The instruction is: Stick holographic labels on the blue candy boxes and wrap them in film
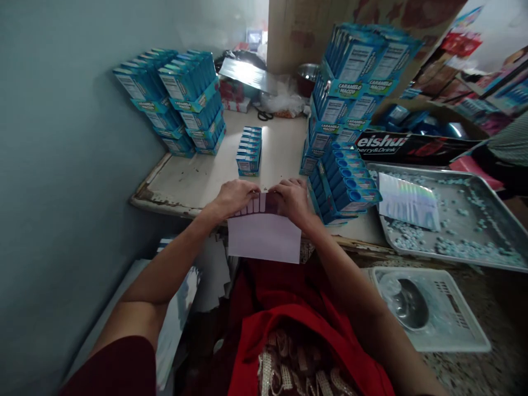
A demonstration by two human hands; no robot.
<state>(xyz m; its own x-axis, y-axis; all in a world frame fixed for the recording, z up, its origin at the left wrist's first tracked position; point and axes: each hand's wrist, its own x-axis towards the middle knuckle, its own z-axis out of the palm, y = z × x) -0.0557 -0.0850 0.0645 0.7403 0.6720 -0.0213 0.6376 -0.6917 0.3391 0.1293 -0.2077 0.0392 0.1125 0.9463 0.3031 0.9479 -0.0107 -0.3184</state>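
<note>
White and stiff-looking, one sheet point(264, 237) is held at the near edge of the worktop point(173, 181), partly over a red cloth point(289, 319) on the person's lap. Its near part is plain; a dark strip with pale bars crosses its far end. Two bare hands grip that far end: the left hand point(238, 198) has its fingers pinched on the left part, and the right hand point(293, 200) has its fingers pinched on the right part.

Just beyond the hands stands one small tray of about six slim blue boxes point(249, 151), glossy and upright. Far left, two blue stacks point(181, 104) rise side by side, each three trays high. On the right, two taller stacks point(350, 88) adjoin, at least three levels each. In front of them, one tilted blue tray point(344, 184), with about five round openings showing, stands just beside the right hand and crowds that side.

Further right, one shallow metal pan point(490, 212) holds many small pale-blue pieces and one shiny, ridged card point(409, 201). Nearer is one white plastic basket point(457, 338) with a round metal bowl point(410, 305) in it. Dark-handled scissors point(264, 115) lie far back, near clear plastic bags point(284, 99).
</note>
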